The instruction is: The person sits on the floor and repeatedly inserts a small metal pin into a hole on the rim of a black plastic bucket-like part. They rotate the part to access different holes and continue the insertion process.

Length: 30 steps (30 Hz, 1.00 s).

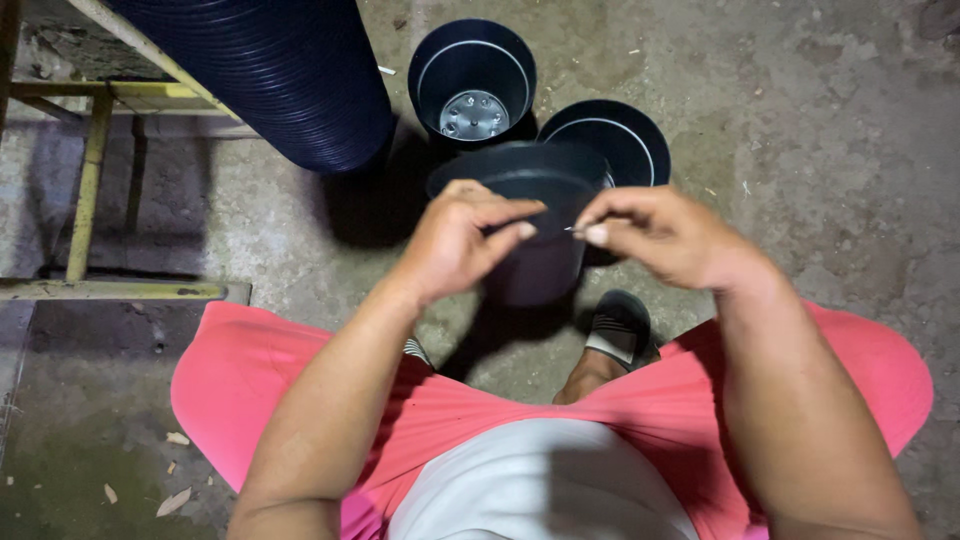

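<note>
Rough grey concrete floor (800,120) lies under me. Using the dark round plastic pot (535,215) as landmark: my left hand (462,240) grips its near rim, fingers curled shut on it; my right hand (665,235), just right of the pot, pinches something tiny, its tip pointing leftward at the rim.
</note>
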Tool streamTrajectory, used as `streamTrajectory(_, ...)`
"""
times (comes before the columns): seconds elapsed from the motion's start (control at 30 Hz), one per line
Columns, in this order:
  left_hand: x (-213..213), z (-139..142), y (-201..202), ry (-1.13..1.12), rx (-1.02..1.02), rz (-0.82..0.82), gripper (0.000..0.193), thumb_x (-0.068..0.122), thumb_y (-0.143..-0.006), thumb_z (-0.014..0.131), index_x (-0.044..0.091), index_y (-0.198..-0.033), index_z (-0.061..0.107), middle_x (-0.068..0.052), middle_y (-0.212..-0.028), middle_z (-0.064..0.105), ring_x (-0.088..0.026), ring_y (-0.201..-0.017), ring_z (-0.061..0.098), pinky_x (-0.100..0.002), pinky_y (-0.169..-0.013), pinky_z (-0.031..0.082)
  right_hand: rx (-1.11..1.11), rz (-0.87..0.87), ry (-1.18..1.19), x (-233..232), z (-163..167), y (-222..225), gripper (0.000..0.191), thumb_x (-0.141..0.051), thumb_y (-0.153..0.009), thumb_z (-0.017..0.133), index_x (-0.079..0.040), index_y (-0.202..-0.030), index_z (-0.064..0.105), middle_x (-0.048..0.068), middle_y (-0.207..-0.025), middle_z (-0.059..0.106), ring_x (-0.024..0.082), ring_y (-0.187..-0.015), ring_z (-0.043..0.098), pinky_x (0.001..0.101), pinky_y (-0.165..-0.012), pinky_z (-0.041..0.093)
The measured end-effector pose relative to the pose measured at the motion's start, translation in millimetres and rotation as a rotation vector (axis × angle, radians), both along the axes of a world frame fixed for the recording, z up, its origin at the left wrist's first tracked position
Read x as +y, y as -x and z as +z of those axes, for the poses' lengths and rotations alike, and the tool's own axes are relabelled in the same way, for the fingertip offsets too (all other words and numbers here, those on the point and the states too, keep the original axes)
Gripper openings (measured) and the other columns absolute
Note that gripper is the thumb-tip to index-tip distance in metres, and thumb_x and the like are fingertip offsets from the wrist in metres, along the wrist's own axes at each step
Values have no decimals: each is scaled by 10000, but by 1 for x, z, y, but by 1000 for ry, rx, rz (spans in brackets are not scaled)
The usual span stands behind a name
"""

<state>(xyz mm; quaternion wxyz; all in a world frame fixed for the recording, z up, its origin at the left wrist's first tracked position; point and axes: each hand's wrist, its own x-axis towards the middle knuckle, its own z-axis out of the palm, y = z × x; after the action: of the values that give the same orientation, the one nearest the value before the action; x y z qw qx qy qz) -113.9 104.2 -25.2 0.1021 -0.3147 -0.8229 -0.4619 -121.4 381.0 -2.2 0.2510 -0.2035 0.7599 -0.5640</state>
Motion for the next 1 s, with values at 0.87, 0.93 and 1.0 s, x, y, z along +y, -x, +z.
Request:
streamTrajectory(0.87, -12, 53, -22, 339, 397, -56, 262, 162, -799, 815, 130, -1058, 792, -5, -979, 743, -211, -1005, 676, -515, -1118, 396, 118, -935, 179, 42, -19, 46, 285, -200, -973, 776, -132, -752, 609, -89, -679, 512, 50, -594, 418, 277, -533, 303)
streamTrajectory(0.93, -14, 59, -22, 339, 362, -93, 296, 151, -762, 816, 134, -1057, 793, 0, -982, 746, -210, -1031, 674, -523, -1126, 377, 79, -941, 181, 39, -13, 45, 284, -207, -960, 773, -140, -743, 603, -89, -664, 512, 49, -566, 412, 279, -504, 288)
streamTrajectory(1.0, -16, 61, -22, 326, 325, -129, 298, 133, -769, 816, 140, -1066, 793, 10, -989, 746, -198, -1048, 669, -520, -1150, 365, 61, -942, 179, 35, -8, 43, 283, -213, -956, 774, -142, -744, 600, -89, -658, 504, 49, -549, 400, 278, -485, 274)
